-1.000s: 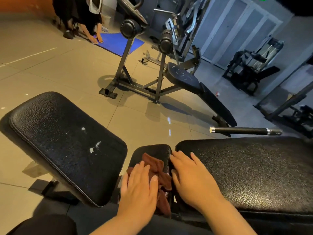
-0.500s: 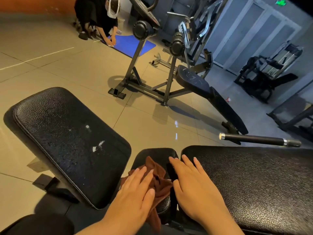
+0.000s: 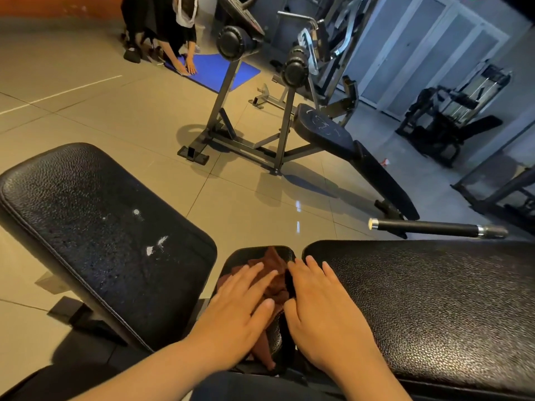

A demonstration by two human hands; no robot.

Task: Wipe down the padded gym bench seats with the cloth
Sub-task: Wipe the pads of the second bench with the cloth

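Sliding left grip (image 3: 237, 311), fingers straight, forward over cloth (image 3: 272, 272) on small seat pad (image 3: 236, 260); right grip (image 3: 321, 311) flat, empty; still mid-wipe.

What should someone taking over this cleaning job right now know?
Left hand: flat, pressing the brown cloth onto the small middle pad.
Right hand: flat on the end of the right pad beside the cloth, holding nothing.
Done: cannot tell which pads are already wiped.
Left: the left pad shows white marks; wipe it, then probably the right pad.
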